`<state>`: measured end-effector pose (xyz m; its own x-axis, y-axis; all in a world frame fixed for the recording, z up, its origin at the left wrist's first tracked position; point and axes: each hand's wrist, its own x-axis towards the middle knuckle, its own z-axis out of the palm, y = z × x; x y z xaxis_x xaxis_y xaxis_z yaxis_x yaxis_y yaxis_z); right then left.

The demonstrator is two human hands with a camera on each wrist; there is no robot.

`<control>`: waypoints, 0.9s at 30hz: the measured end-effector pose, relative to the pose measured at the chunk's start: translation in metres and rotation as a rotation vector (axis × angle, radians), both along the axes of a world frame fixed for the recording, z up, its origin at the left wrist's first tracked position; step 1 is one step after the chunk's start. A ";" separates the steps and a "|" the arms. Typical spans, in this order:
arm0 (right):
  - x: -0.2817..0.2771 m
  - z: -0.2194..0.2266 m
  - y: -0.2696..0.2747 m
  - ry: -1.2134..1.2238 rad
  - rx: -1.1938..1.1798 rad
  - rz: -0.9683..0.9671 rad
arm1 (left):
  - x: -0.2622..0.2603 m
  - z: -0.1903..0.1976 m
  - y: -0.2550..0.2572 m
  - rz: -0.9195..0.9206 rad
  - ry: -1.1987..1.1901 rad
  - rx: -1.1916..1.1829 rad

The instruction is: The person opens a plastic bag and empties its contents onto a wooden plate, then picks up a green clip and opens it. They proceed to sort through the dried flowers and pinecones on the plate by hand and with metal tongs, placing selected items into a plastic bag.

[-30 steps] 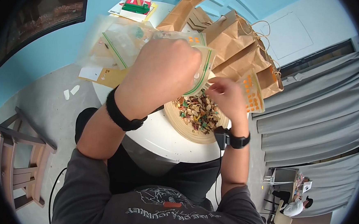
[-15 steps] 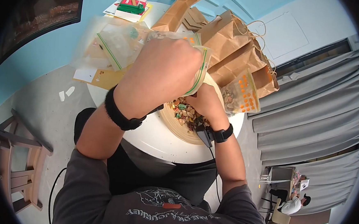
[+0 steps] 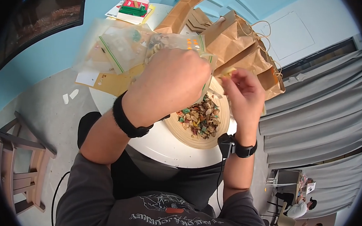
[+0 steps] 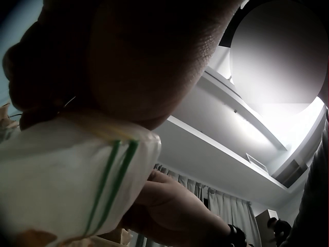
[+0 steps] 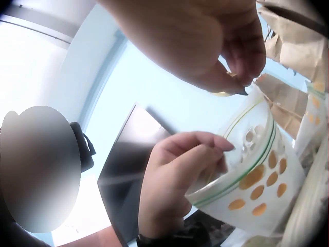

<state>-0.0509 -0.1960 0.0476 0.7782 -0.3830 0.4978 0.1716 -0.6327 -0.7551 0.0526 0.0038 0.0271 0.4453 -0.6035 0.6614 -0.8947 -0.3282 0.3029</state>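
Grey curtains; wooden chair

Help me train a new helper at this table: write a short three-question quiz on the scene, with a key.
1. Which hand holds the zip bag?
2. True or false: the right hand is resting on the heap in the round dish.
3. The spots on the bag are: A) blue, B) orange, C) black.

Key:
1. The left hand.
2. False; it pinches a small piece near the bag's mouth.
3. B.
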 end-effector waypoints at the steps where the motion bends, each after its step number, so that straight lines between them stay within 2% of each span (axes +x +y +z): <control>1: 0.004 0.002 0.009 0.043 -0.032 0.034 | 0.001 -0.001 -0.001 -0.012 0.003 -0.044; 2: 0.006 0.004 0.014 0.088 -0.062 0.069 | 0.002 -0.002 -0.001 -0.024 0.006 -0.086; 3: 0.007 0.005 0.015 0.137 -0.158 -0.001 | 0.003 -0.002 -0.002 -0.024 0.007 -0.086; 6: -0.001 -0.010 -0.014 0.192 -0.143 -0.101 | 0.004 -0.002 0.000 -0.008 0.005 -0.106; 7: -0.002 -0.014 -0.021 0.293 -0.156 -0.076 | 0.005 -0.001 0.001 0.006 0.009 -0.088; 8: -0.004 -0.020 -0.025 0.294 -0.158 -0.076 | 0.005 -0.001 0.001 0.015 0.012 -0.068; 10: -0.005 -0.032 -0.026 0.635 -0.493 -0.031 | 0.005 -0.001 0.000 0.005 0.018 -0.075; 14: 0.001 -0.048 -0.013 0.677 -0.451 0.031 | 0.002 0.001 -0.001 -0.001 0.025 -0.066; 16: 0.004 -0.050 -0.009 0.704 -0.603 0.039 | 0.001 -0.001 -0.002 -0.008 0.021 -0.072; 22: 0.013 -0.071 -0.017 0.632 -0.610 0.143 | 0.002 0.001 -0.002 -0.013 0.038 -0.064; 27: 0.015 -0.077 -0.020 0.627 -0.605 0.136 | 0.001 -0.002 -0.005 -0.022 0.035 -0.062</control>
